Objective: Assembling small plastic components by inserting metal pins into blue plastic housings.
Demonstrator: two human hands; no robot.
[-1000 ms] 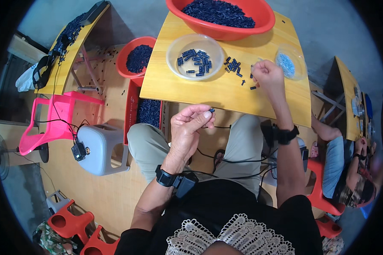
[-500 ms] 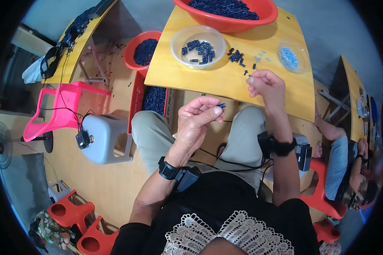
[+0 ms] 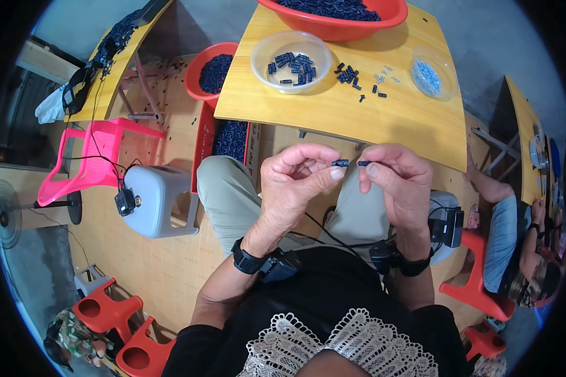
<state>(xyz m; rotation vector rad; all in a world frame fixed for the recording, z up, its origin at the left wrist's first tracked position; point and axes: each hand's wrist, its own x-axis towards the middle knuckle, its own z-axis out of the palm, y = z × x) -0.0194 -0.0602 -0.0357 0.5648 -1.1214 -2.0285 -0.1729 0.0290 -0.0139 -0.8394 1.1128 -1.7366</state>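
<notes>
Above my lap, just off the table's near edge, both hands face each other with a small gap between their fingertips. My left hand (image 3: 299,179) pinches a short black cylindrical piece (image 3: 340,163) between thumb and fingers, its end pointing right. A smaller dark piece (image 3: 363,163) is pinched in my right hand (image 3: 396,179), pointing left toward the other one. On the table, a clear plastic bowl (image 3: 258,74) holds several black cylindrical pieces. Beside it lies a loose pile of black parts (image 3: 348,74), with a few single ones nearer me.
A large red basin (image 3: 339,28) of dark parts stands at the back of the yellow table (image 3: 245,103). At right sits a clear dish with small light-blue parts (image 3: 426,78). Left are a red tub (image 3: 192,81), a pink chair (image 3: 100,151) and a grey stool (image 3: 154,201). Another person sits far right.
My right hand has come down from the table's small parts to beside my left hand, now holding a small dark piece. My left hand still grips its black cylinder.
</notes>
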